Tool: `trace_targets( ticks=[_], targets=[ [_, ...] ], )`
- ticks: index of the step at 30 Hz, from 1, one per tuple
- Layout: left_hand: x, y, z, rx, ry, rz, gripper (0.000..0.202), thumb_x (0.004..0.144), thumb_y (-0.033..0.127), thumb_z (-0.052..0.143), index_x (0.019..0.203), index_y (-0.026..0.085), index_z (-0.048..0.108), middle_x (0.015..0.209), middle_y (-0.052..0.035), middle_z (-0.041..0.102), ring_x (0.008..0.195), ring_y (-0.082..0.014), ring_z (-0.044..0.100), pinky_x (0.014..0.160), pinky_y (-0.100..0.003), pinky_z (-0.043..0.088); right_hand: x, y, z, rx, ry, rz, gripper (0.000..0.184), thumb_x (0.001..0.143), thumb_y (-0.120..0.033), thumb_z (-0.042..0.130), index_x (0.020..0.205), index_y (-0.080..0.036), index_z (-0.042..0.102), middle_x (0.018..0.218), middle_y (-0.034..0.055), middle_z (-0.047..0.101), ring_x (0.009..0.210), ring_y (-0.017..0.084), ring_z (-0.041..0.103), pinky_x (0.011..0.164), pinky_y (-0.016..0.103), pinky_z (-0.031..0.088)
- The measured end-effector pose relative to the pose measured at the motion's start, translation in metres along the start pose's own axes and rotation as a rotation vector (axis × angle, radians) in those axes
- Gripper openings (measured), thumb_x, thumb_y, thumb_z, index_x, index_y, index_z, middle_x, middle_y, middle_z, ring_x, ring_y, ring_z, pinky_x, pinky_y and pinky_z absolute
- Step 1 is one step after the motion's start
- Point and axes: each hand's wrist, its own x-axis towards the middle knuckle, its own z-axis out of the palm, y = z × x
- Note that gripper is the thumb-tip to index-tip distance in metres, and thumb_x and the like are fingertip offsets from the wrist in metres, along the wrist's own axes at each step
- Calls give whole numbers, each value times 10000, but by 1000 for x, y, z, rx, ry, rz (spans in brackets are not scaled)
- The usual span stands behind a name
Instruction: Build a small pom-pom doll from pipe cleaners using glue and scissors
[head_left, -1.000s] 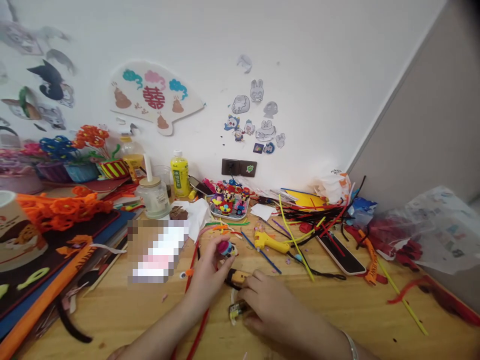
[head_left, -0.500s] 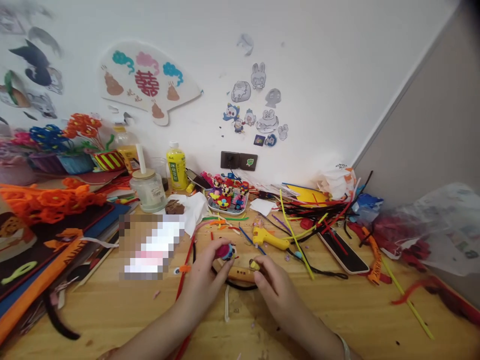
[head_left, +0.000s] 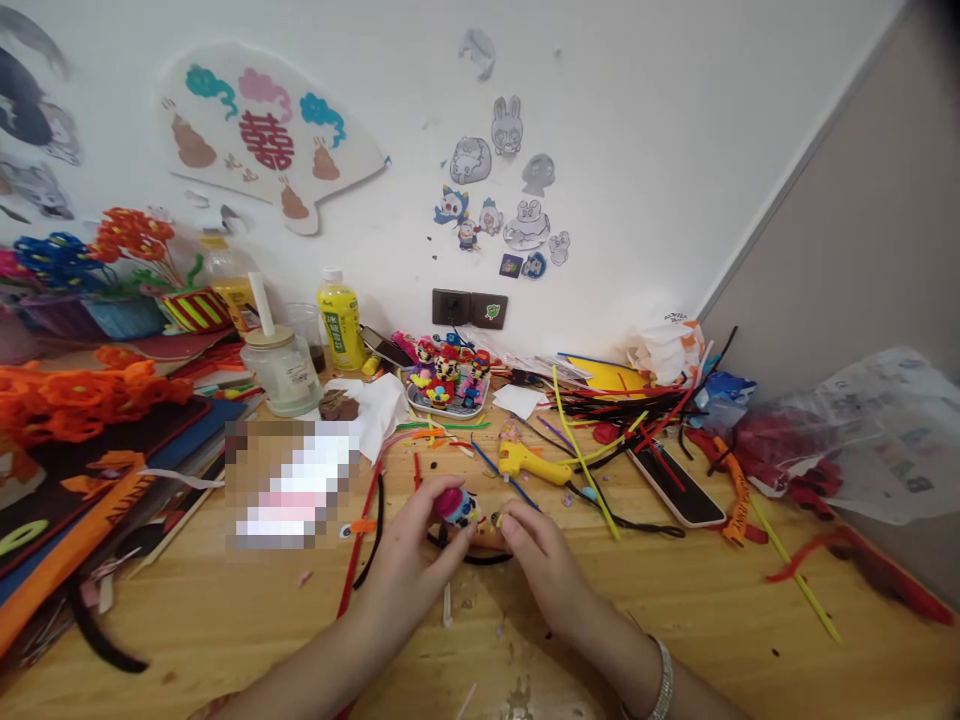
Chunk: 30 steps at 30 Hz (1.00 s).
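Note:
My left hand (head_left: 411, 548) is closed around a small fuzzy figure (head_left: 454, 506) with a pink top and a blue-and-white part below. Thumb and fingertips of my right hand (head_left: 547, 562) pinch a tiny yellowish piece (head_left: 497, 518), too small to name. A narrow gap separates the two held items. Below them on the table lies a tan object (head_left: 489, 538), mostly hidden by my hands, with a black fuzzy strip (head_left: 484, 560) curving along its near side. A yellow glue gun (head_left: 536, 464) rests just beyond my right hand.
Behind my hands stands a tray (head_left: 448, 405) of colourful small figures. A phone (head_left: 679, 485) and a heap of pipe cleaners (head_left: 622, 405) lie to the right. At left are a glass jar (head_left: 281, 375), a yellow bottle (head_left: 340, 325) and orange fuzzy flowers (head_left: 82, 400).
My right hand has come closer to my left, bringing the yellowish piece near the figure. The figure is turned to show more of its front. The camera view has shifted slightly.

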Motion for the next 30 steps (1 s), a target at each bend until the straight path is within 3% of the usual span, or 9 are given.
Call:
trace_targets(
  ticks=[5, 16, 30],
  targets=[
    [1, 2, -1, 30, 9, -4, 348, 738, 215, 584, 1078, 240, 517, 1088, -55, 590, 1018, -220, 556, 860, -330, 450, 0, 3, 2, 41, 0, 14, 263, 847, -360, 385, 636, -203, 369, 626, -39, 362, 612, 118, 358, 558, 225, 295],
    [0, 1, -2, 194, -83, 89, 325, 779, 220, 541, 1097, 243, 475, 1050, -43, 597, 959, -185, 584, 835, -317, 470, 4, 8, 1, -26, 15, 109, 215, 728, -246, 333, 521, -212, 283, 515, -49, 291, 530, 117, 306, 494, 242, 224],
    [1, 0, -1, 188, -91, 69, 343, 779, 225, 544, 1114, 243, 470, 1083, -55, 588, 986, -195, 573, 840, -329, 473, 3, 8, 1, -109, 19, 76, 226, 777, -250, 366, 558, -202, 334, 550, -47, 356, 554, 116, 348, 510, 233, 243]
  ],
)
